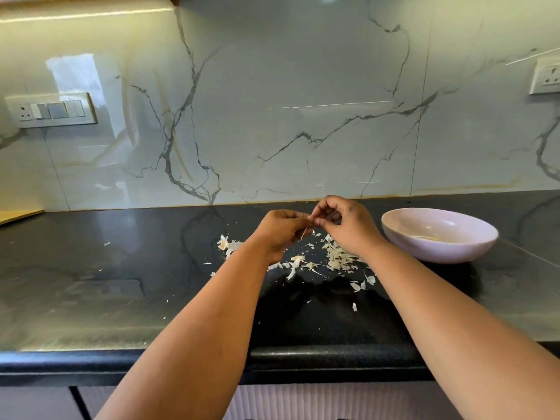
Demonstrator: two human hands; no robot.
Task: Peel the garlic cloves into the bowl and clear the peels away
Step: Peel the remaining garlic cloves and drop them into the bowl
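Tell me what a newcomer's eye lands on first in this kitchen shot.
First, the two hands meeting above the counter's middle: the left hand and right hand pinch a small garlic clove between their fingertips. Beneath them, pale peels lie scattered on the black countertop. To the right stands a pale bowl, with something yellowish inside.

Bright under-cabinet light, glare on glossy backsplash [272,101], wide-angle edge bending, slightly soft

It was a home kitchen: a dark stone table [121,268] met a marble-veined backsplash [272,116] bearing wall sockets [50,110].
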